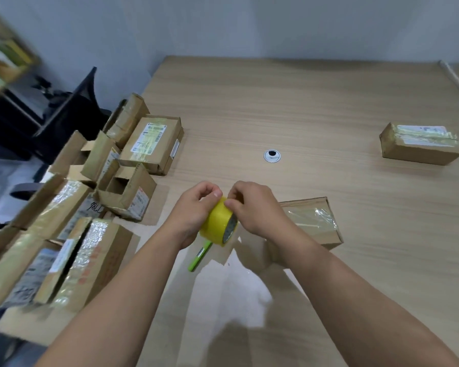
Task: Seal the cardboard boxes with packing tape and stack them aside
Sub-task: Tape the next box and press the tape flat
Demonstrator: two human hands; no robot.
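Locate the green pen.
Head view, low centre: the green pen lies on the table just beneath the yellow tape roll, left of the nearest cardboard box.

Glossy yellow plastic tape roll (215,222) over a matt, pale wood-grain table (316,96). Brown cardboard boxes (143,188), dull and creased, wear shiny, wrinkled clear film and white paper labels (150,139). The green pen (199,256) looks like smooth plastic.

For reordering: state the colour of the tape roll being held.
Yellow tape roll, best in head view.
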